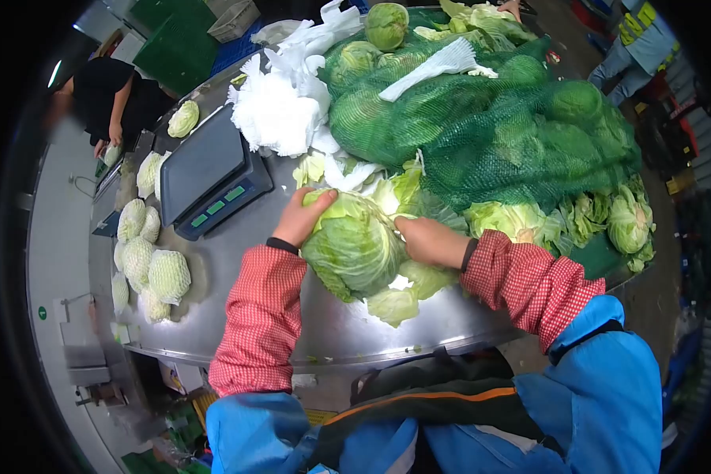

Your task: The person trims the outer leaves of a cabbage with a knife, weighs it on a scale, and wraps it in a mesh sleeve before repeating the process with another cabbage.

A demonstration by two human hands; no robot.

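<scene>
Red-checked sleeves [261, 316] are filling the near edge of the head view. Left hand [300, 217] is curling its fingers over the top of one cabbage [354, 245], and right hand [430, 241] is gripping its side, fingers tucked into loose leaves. Cabbage is sitting on the steel table [292, 324], near the scale [213, 170]. Likely handling heavy, with a firm core and floppy outer leaves that tear easily — best held by the body, both sides. Counting: one scale, one green mesh sack pile [482, 126], roughly seven foam-netted cabbages [146, 268] lying at left.
</scene>
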